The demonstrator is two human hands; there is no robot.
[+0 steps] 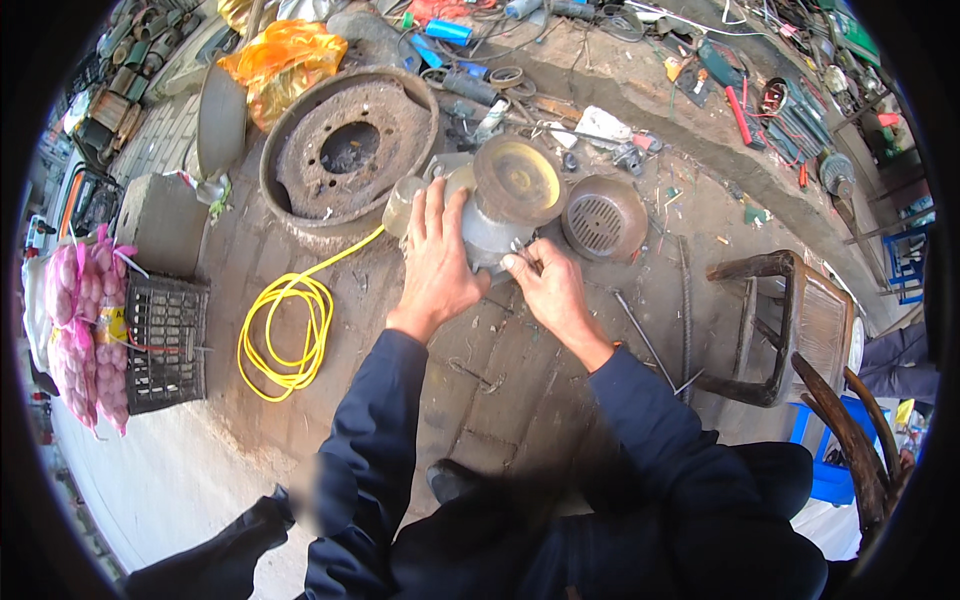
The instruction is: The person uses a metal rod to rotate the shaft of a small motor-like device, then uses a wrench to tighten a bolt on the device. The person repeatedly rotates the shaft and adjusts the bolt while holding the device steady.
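Observation:
In front of me on the ground stands a grey metal machine (487,236), perhaps a pump or motor, with a round, rusty-rimmed disc (518,180) facing up and yellowish inside. My left hand (436,262) grips its body, fingers laid over the near left side and thumb toward the right. My right hand (548,283) is closed in a pinch at the machine's lower right edge, by a small dark part; what the fingertips hold is too small to make out. A yellow cable (290,325) lies coiled at left, one end running up to the machine.
A large rusty wheel rim (350,160) lies behind the machine, and a round slotted metal pan (603,218) to its right. Metal rods (686,300) and a wooden stool (795,325) are farther right. At left stands a black plastic crate (167,345) beside pink net bags (88,330).

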